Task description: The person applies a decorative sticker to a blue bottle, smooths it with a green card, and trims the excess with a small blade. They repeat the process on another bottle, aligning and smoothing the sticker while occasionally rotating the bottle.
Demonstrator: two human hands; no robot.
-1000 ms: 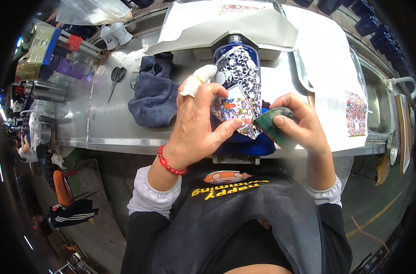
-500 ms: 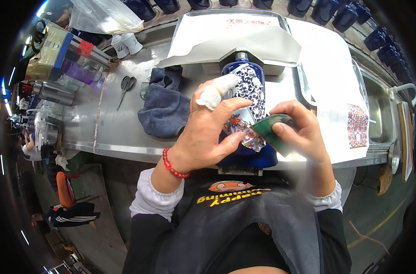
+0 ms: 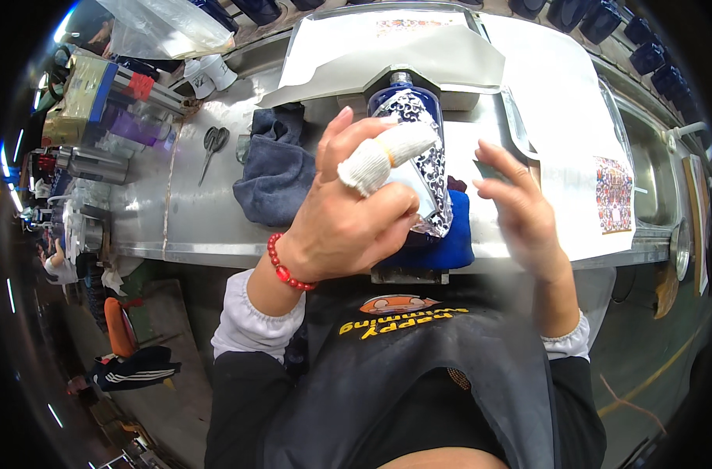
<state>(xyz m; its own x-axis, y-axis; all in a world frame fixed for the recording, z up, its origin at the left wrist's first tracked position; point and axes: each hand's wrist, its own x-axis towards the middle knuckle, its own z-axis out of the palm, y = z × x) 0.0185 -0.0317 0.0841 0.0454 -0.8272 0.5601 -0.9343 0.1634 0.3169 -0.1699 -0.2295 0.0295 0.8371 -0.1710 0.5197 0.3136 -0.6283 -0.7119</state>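
Note:
A dark blue bottle (image 3: pixel 378 100) with a bare threaded neck lies with its neck pointing away from me, its upper face wearing a white-and-dark scroll pattern. Over its left side is my left hand (image 3: pixel 348 199), thumb and fingers pressed together near a pale plain panel (image 3: pixel 409 177); what they pinch is hidden. A white cloth sleeve (image 3: pixel 387 156) covers one of its fingers. Right of the bottle hovers my right hand (image 3: pixel 520 205), slightly blurred. A dark green edge of the scraper (image 3: pixel 487 169) shows between its fingers, the rest hidden. Bright blue cloth (image 3: pixel 453 242) sits at the bottle's near end.
A grey-blue cloth (image 3: pixel 270 176) and black scissors (image 3: pixel 213 144) lie to the left on the metal bench (image 3: pixel 191 203). White sheets (image 3: pixel 559 109) with a printed pattern spread to the right, beside a sink (image 3: pixel 653 180). Several dark blue vessels (image 3: pixel 571 12) stand along the back.
The colourful patterned piece over the bottle's near part is gone from view. My right hand has drawn back from the bottle, with less of the green scraper showing. The left hand's thumb has closed in.

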